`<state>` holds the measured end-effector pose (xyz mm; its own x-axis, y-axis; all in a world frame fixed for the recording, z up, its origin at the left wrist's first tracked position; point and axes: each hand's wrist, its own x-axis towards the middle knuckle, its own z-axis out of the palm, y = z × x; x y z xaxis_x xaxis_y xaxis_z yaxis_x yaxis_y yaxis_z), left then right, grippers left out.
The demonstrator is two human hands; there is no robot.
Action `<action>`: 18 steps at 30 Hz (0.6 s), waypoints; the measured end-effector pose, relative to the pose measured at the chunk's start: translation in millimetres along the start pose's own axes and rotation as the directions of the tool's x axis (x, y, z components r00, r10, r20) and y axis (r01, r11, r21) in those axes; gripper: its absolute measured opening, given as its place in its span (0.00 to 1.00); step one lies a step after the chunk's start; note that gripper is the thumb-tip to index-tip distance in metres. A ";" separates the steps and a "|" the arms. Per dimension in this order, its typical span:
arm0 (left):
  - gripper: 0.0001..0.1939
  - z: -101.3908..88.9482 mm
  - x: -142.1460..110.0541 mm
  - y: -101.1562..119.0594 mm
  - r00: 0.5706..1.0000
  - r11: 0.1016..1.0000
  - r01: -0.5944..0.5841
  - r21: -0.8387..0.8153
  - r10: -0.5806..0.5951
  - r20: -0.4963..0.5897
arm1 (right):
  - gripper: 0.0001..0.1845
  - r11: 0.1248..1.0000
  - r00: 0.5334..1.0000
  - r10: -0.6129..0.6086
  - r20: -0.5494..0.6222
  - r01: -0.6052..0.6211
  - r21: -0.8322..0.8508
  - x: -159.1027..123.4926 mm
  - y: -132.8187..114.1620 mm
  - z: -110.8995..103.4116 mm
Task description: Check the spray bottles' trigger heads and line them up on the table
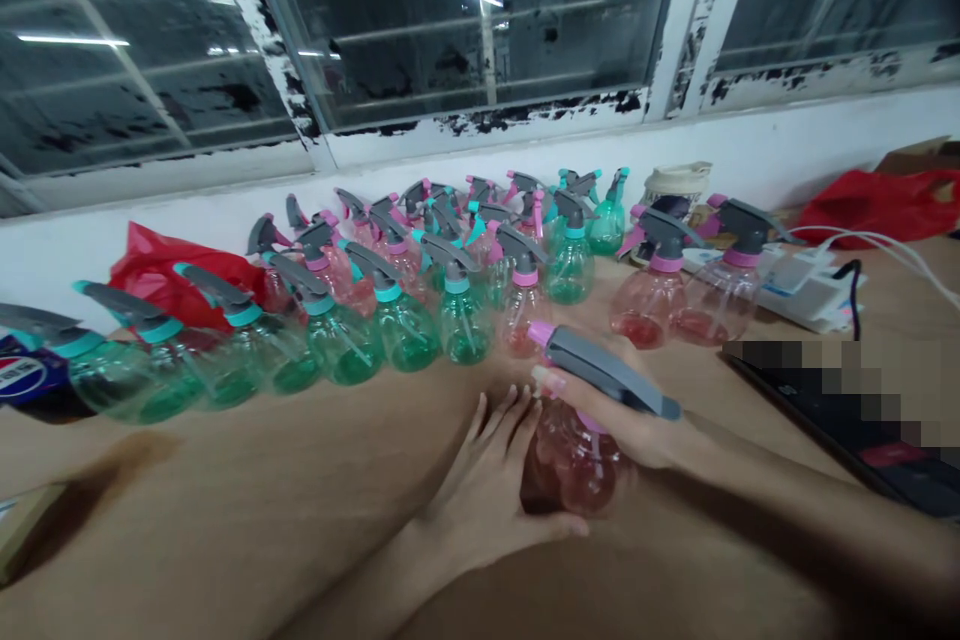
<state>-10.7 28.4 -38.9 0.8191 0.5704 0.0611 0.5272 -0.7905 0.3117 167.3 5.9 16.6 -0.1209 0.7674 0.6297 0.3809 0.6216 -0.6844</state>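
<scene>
A pink spray bottle [574, 465] with a grey and pink trigger head stands on the wooden table in front of me. My right hand [649, 430] is closed around its neck, just under the spray head. On the bottle's left side, my left hand [480, 485] has its fingers stretched out and its thumb in front of the base; whether the palm touches the bottle I cannot tell. Nearest behind is another pink spray bottle [521, 315]. A row of green spray bottles [409, 335] runs off to the left, and two pink ones [720, 305] stand at the right.
More spray bottles crowd the back by the wall. Red plastic bags [187, 270] lie behind the left row and at the far right. A white power strip [806, 290] with cables, a dark phone-like device [817, 410] and a white tub [679, 185] are on the right.
</scene>
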 end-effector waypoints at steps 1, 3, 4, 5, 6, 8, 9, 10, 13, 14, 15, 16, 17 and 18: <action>0.51 0.6 -0.2 -0.5 1.000 1.000 0.002 0.003 -0.002 0.002 | 0.11 1.000 1.000 -0.004 -0.001 0.004 0.000 0.0 -0.2 0.6; 0.52 2.2 -0.8 -1.8 1.000 1.000 0.003 0.021 -0.003 0.007 | 0.11 1.000 1.000 -0.009 0.004 0.009 0.002 -0.5 0.0 0.8; 0.52 2.9 -1.0 -2.5 1.000 0.999 0.003 0.034 -0.003 0.013 | 0.11 1.000 1.000 -0.005 0.003 0.005 0.008 -0.8 0.6 0.5; 0.51 3.4 -1.2 -3.1 1.000 0.999 0.001 0.047 -0.002 0.023 | 0.12 1.000 1.000 0.005 0.001 -0.005 0.017 -1.0 1.7 0.0; 0.51 3.6 -1.2 -3.6 1.000 0.998 -0.002 0.058 0.000 0.030 | 0.12 0.999 1.000 0.022 0.000 -0.022 0.030 -1.3 3.2 -0.5; 0.49 3.2 -1.0 -3.8 0.999 0.997 -0.008 0.072 0.005 0.043 | 0.10 0.995 0.998 0.064 0.008 -0.064 0.079 -1.5 7.0 -1.2; 0.48 2.7 -0.8 -3.6 0.999 0.997 -0.008 0.074 0.005 0.045 | 0.09 0.991 0.997 0.082 0.012 -0.083 0.108 -1.6 8.9 -1.2; 0.48 2.1 -0.4 -3.3 0.999 0.997 -0.005 0.072 0.002 0.043 | 0.08 0.986 0.995 0.097 0.018 -0.099 0.137 -1.8 10.6 -0.9; 0.47 0.6 1.0 -2.3 1.000 0.999 0.005 0.052 -0.007 0.028 | 0.07 0.976 0.994 0.106 0.019 -0.107 0.189 -2.7 12.6 0.8; 0.47 0.2 1.4 -2.0 1.000 0.999 0.008 0.043 -0.009 0.019 | 0.07 0.977 0.995 0.100 0.013 -0.100 0.189 -3.2 12.4 1.3; 0.48 0.0 1.7 -1.8 1.000 0.999 0.011 0.037 -0.011 0.015 | 0.07 0.979 0.996 0.089 0.004 -0.088 0.184 -3.8 11.9 1.8; 0.48 -0.1 1.9 -1.7 1.000 0.999 0.013 0.033 -0.014 0.011 | 0.08 0.982 0.997 0.077 -0.003 -0.075 0.175 -4.4 11.3 2.1; 0.48 0.1 2.0 -1.8 1.000 0.999 0.017 0.030 -0.017 0.007 | 0.08 0.985 0.998 0.064 -0.017 -0.060 0.163 -5.0 10.7 2.3; 0.48 0.5 1.9 -2.1 1.000 0.999 0.019 0.027 -0.019 0.002 | 0.07 0.988 0.998 0.054 -0.030 -0.049 0.148 -5.5 10.2 2.5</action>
<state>-10.1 31.1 -39.9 0.8092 0.5852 0.0532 0.5489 -0.7851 0.2868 169.6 8.3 5.3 -0.0722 0.7950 0.6023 0.2470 0.5993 -0.7615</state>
